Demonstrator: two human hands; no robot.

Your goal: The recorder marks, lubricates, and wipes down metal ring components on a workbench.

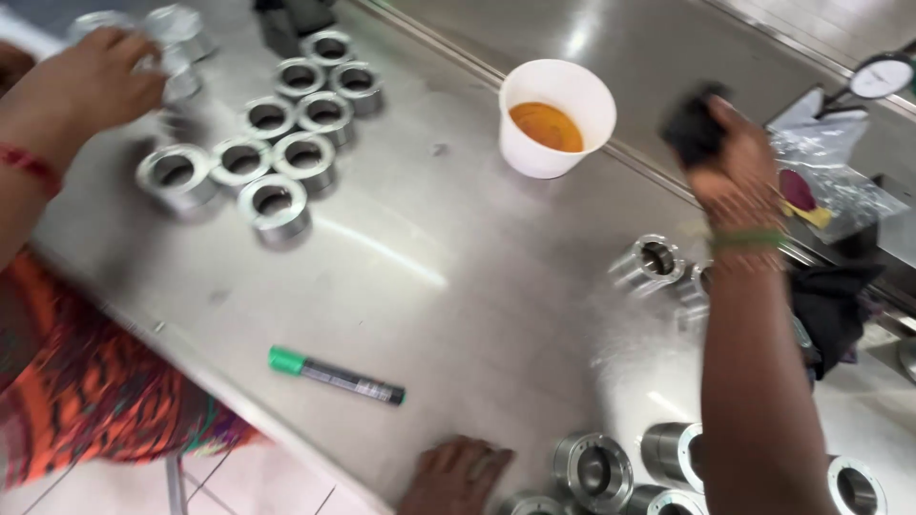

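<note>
While the head view is blurred by motion, the right hand (730,172) is raised over the steel table (458,277), fingers closed around a black lump (694,129). The lump sticks out past the fingertips toward the white cup (556,116) of orange liquid; its long axis cannot be told. The left hand (456,474) lies flat and empty on the table's near edge, just beside metal rings (592,469). A green marker (336,375) lies near. A co-worker's hand (91,81) touches other rings at far left.

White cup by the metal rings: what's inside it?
The white cup holds an orange liquid partway up. The liquid is opaque, so the bottom is hidden.
</note>
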